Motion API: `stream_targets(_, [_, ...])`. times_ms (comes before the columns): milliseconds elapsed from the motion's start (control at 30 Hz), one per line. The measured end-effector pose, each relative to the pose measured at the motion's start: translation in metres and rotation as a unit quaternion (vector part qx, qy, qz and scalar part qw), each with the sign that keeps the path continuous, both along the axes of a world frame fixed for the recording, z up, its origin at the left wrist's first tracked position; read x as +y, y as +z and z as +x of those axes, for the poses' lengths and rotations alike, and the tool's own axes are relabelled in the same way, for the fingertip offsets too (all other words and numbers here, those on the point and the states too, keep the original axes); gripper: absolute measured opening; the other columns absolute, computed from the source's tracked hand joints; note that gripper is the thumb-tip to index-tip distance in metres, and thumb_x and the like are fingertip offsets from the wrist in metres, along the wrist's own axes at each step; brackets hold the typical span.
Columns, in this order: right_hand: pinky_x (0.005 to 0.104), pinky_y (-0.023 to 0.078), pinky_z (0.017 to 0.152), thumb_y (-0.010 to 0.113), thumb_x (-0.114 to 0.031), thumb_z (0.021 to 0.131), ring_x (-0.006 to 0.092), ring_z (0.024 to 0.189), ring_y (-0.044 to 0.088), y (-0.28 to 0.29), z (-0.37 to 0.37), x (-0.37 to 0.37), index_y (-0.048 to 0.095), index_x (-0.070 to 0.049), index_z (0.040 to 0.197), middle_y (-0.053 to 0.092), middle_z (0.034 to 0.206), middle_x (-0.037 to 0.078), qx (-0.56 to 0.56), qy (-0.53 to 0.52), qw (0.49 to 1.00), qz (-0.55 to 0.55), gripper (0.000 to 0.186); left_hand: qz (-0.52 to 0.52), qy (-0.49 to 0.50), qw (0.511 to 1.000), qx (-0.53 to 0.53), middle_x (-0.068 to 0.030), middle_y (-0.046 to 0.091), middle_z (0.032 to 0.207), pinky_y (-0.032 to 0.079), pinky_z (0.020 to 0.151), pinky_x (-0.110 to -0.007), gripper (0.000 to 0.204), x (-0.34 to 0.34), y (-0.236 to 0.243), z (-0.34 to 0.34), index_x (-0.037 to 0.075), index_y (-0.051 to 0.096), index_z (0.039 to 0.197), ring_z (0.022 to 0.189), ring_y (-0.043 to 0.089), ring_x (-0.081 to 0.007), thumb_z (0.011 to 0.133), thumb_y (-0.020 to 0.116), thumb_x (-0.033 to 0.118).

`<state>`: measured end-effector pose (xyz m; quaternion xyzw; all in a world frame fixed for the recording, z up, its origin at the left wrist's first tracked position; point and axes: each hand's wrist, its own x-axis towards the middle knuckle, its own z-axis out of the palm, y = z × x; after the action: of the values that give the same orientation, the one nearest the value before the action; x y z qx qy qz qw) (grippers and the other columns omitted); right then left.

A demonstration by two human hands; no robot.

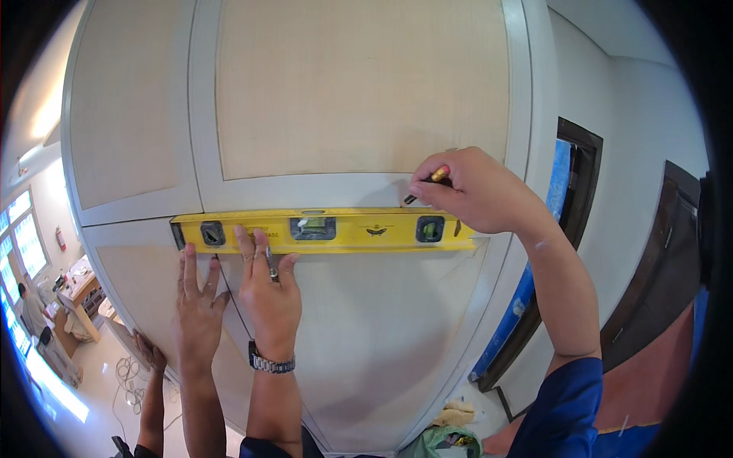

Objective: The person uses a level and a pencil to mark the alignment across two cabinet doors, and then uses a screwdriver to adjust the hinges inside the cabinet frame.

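Observation:
A yellow spirit level (351, 230) lies horizontally across pale cabinet panels (366, 91) with light frames. My left hand (269, 294), wearing a metal watch, rests on the level with fingers stretched out; a small silvery item by its fingers is unclear. My right hand (466, 191) grips a slim pencil-like marker (416, 195), dark with yellow at the back, its tip just above the level's top edge. Another person's hand (197, 305) reaches up with fingertips at the level's lower left edge. Another hand (150, 355) touches the panel farther left.
At left, a person (32, 309) stands near a cluttered wooden table (80, 278); cables (130, 382) lie on the floor. A green sack (439, 446) sits below the cabinet. At right are a blue-covered strip (496, 343) in a dark doorframe and a dark door (649, 267).

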<state>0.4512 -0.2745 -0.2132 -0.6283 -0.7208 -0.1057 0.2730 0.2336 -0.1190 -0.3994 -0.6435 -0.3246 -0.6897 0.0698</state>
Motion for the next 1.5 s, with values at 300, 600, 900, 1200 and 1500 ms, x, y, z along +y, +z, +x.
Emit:
stream_targets(300, [0.0271, 0.048, 0.066, 0.067, -0.018, 0.096, 0.0118, 0.068, 0.057, -0.008, 0.045, -0.034, 0.072, 0.001, 0.101, 0.069, 0.077, 0.007, 0.063, -0.063, 0.996, 0.015, 0.020, 0.004, 0.008, 1.000, 0.005, -0.0249, 0.038, 0.156, 0.054, 0.098, -0.039, 0.055, 0.003, -0.001, 0.001, -0.005, 0.053, 0.140, 0.132, 0.053, -0.0393, 0.090, 0.071, 0.006])
stream_targets(600, [0.0270, 0.048, 0.063, 0.066, -0.018, 0.096, 0.0119, 0.066, 0.057, -0.012, 0.063, -0.053, 0.072, 0.002, 0.100, 0.068, 0.076, 0.007, 0.084, -0.120, 0.988, 0.049, 0.021, -0.031, -0.021, 0.999, -0.016, -0.0245, 0.037, 0.156, 0.052, 0.101, -0.040, 0.055, 0.004, -0.002, 0.001, -0.007, 0.051, 0.141, 0.135, 0.050, -0.0393, 0.090, 0.069, 0.003])
stream_targets(900, [0.0383, 0.050, 0.069, 0.062, -0.023, 0.096, 0.0297, 0.071, 0.064, -0.014, 0.046, -0.040, 0.072, 0.000, 0.098, 0.070, 0.082, 0.017, 0.045, -0.094, 0.994, 0.041, 0.026, -0.006, 0.015, 1.000, 0.009, -0.0243, 0.037, 0.157, 0.052, 0.101, -0.040, 0.056, 0.002, -0.003, -0.001, -0.005, 0.051, 0.142, 0.135, 0.050, -0.0400, 0.090, 0.069, 0.005])
stream_targets(1200, [0.0336, 0.050, 0.066, 0.064, -0.017, 0.095, 0.0250, 0.069, 0.064, -0.013, 0.028, -0.022, 0.072, 0.000, 0.098, 0.072, 0.083, 0.016, -0.042, -0.033, 0.997, 0.051, 0.019, -0.007, -0.011, 1.000, -0.002, -0.0250, 0.036, 0.156, 0.053, 0.099, -0.040, 0.054, 0.004, -0.003, 0.000, -0.006, 0.051, 0.142, 0.134, 0.052, -0.0389, 0.092, 0.069, 0.006])
stream_targets(1500, [0.0307, 0.048, 0.062, 0.064, -0.016, 0.095, 0.0202, 0.063, 0.058, -0.017, 0.059, -0.058, 0.072, 0.001, 0.099, 0.070, 0.078, 0.013, 0.060, -0.106, 0.989, 0.081, 0.019, -0.063, -0.039, 0.997, -0.022, -0.0233, 0.037, 0.157, 0.054, 0.097, -0.039, 0.053, -0.002, 0.002, 0.003, -0.006, 0.052, 0.141, 0.132, 0.053, -0.0382, 0.092, 0.069, 0.006])
